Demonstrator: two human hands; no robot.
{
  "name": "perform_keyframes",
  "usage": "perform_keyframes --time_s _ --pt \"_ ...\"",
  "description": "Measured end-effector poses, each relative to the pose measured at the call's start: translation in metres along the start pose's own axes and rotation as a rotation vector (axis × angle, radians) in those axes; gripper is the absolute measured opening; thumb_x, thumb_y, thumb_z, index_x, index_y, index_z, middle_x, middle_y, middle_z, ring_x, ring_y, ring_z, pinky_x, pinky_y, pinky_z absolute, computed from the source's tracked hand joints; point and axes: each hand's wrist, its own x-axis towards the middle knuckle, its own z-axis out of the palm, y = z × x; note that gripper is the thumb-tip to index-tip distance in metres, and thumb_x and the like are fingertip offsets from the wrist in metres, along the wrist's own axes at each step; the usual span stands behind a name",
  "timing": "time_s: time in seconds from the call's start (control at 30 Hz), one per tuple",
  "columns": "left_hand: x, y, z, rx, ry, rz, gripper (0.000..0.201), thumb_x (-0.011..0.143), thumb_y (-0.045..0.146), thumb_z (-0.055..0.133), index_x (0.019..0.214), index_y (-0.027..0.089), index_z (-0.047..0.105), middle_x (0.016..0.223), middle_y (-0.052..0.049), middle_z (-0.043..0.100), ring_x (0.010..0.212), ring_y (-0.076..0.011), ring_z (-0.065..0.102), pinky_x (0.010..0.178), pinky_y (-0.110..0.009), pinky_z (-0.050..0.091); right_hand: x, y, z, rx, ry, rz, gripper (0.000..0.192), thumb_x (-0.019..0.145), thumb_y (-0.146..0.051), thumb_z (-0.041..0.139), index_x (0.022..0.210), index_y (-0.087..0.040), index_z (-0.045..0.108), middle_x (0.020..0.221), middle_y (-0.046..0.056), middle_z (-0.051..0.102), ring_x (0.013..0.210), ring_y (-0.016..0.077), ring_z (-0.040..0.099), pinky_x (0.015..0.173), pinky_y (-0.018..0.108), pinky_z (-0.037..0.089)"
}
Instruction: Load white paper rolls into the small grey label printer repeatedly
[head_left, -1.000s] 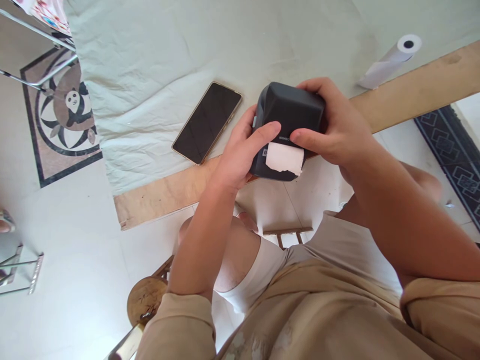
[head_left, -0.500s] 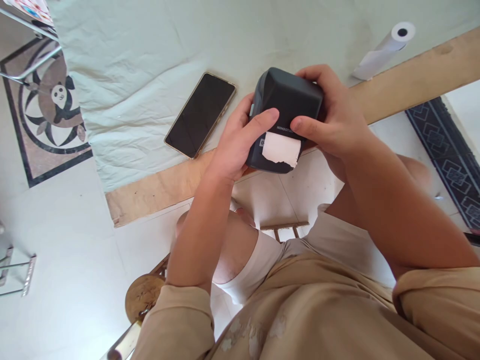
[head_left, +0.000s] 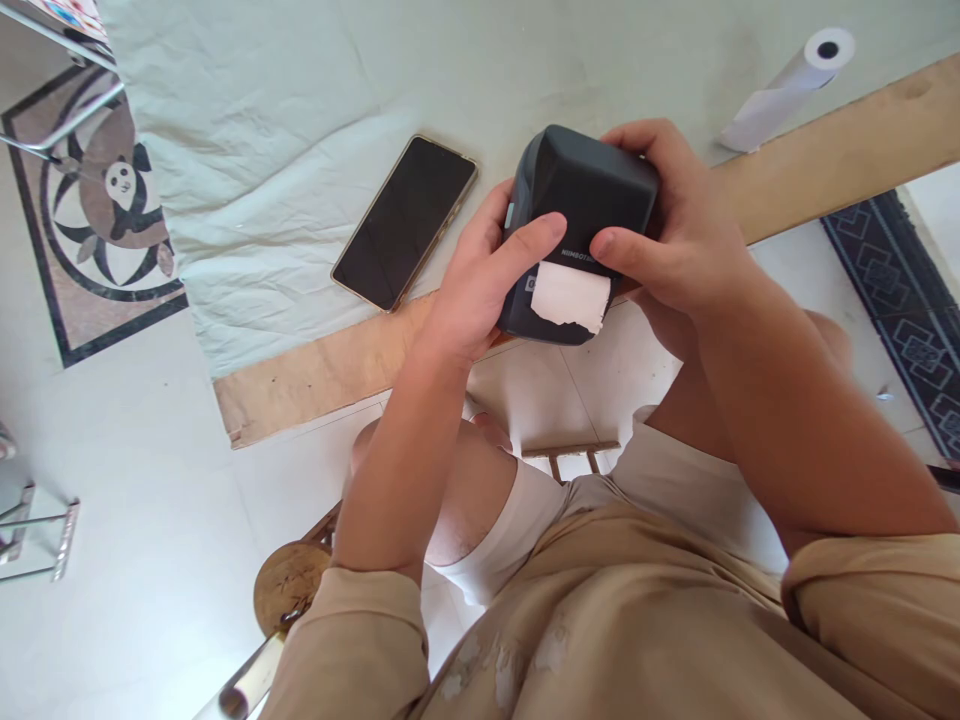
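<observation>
Both L hand (head_left: 480, 275) & R hand (head_left: 679, 230) clasp printer (head_left: 589, 180), upper ctr; prob lightish, stiff, smooth; grip sides, not paper (head_left: 571, 295).

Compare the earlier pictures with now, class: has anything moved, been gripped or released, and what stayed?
Only the framing visibly shifts: the scene sits slightly higher. Nothing was grasped or released. The left hand and right hand hold the dark device as before, its white paper strip in place; the phone and paper roll stay put.
</observation>
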Motion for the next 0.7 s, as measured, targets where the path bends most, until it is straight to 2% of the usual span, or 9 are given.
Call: perform_keyframes --time_s 0.27,0.43,0.57,0.63,0.7 --pt "-0.001 0.0 0.001 -0.016 0.041 -0.006 0.01 0.094 0.019 0.061 0.103 0.021 0.065 0.085 -0.001 0.071 0.069 -0.0156 0.07 0.06 -0.026 0.053 -0.001 0.002 0.0 0.023 -0.018 0.005 0.066 0.074 -0.069 0.077 0.125 -0.034 0.052 0.112 0.002 0.061 0.09 0.0138 0.061 0.065 0.028 0.05" --pt "-0.003 0.004 0.002 0.004 0.072 -0.071 0.013 0.093 0.019 0.063 0.105 0.023 0.068 0.085 -0.001 0.071 0.084 -0.0206 0.075 0.068 -0.028 0.055 -0.002 0.003 0.0 -0.049 -0.002 -0.027 0.063 0.076 -0.073 0.073 0.123 -0.037 0.052 0.115 0.002 0.061 0.097 0.0179 0.061 0.071 0.032 0.052" --pt "-0.005 0.006 0.009 -0.011 0.104 -0.062 0.011 0.096 0.024 0.058 0.104 0.022 0.066 0.08 -0.001 0.068 0.076 -0.0186 0.073 0.065 -0.027 0.053 -0.003 -0.001 0.003 -0.03 0.034 -0.03 0.066 0.075 -0.074 0.073 0.126 -0.039 0.049 0.127 0.001 0.056 0.092 0.0144 0.059 0.063 0.027 0.047" --pt "-0.006 0.006 0.014 -0.071 0.122 -0.04 0.015 0.1 0.029 0.054 0.095 0.019 0.063 0.079 -0.002 0.068 0.077 -0.0169 0.072 0.07 -0.027 0.055 -0.005 -0.003 0.005 -0.028 0.047 -0.026 0.071 0.074 -0.076 0.072 0.129 -0.041 0.045 0.135 0.001 0.051 0.088 0.0125 0.057 0.059 0.026 0.044" --pt "-0.007 0.005 0.018 -0.112 0.168 -0.026 0.024 0.103 0.03 0.047 0.09 0.017 0.062 0.08 -0.003 0.068 0.086 -0.0166 0.072 0.081 -0.028 0.057 -0.008 -0.004 0.006 -0.014 0.051 -0.017 0.072 0.075 -0.076 0.071 0.131 -0.041 0.043 0.142 0.001 0.046 0.082 0.0103 0.055 0.056 0.026 0.042"
